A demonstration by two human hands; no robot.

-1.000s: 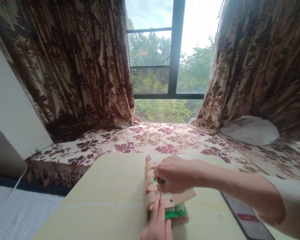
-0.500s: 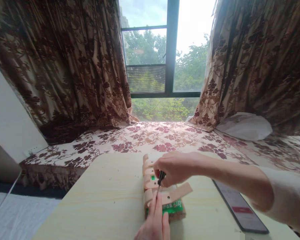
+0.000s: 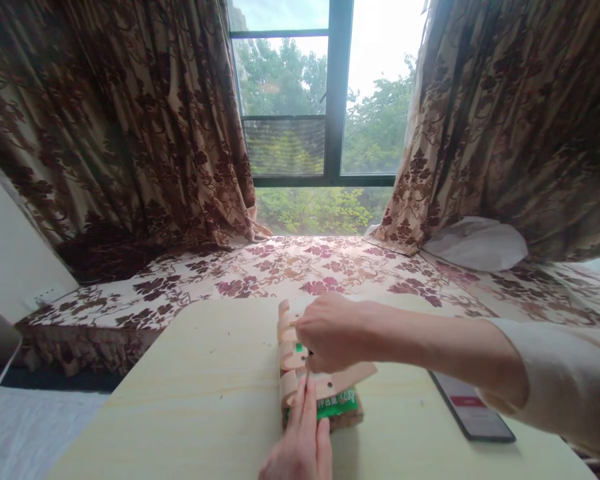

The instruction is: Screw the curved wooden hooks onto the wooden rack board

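A wooden piece (image 3: 300,363) with rounded tabs and small holes is seen lying on a green-labelled pack (image 3: 336,415), near the middle of the pale wooden table (image 3: 195,407). The right hand (image 3: 330,333) is closed over the wooden piece, fingers curled around a thin tool whose tip is hardly seen; the tool itself cannot be identified. The left hand (image 3: 300,443) is laid flat, fingers extended and together, pressing on the near end of the wooden piece.

A phone (image 3: 473,415) is noted flat on the table to the right of the pack, under the right forearm, well clear of the hands. The left half of the table is bare up to its edge. Beyond the far table edge a flower-patterned cushion (image 3: 260,273) is recorded, with a white bag (image 3: 475,243) on its right. Curtains (image 3: 130,120) are drawn to either side of the window (image 3: 330,107).
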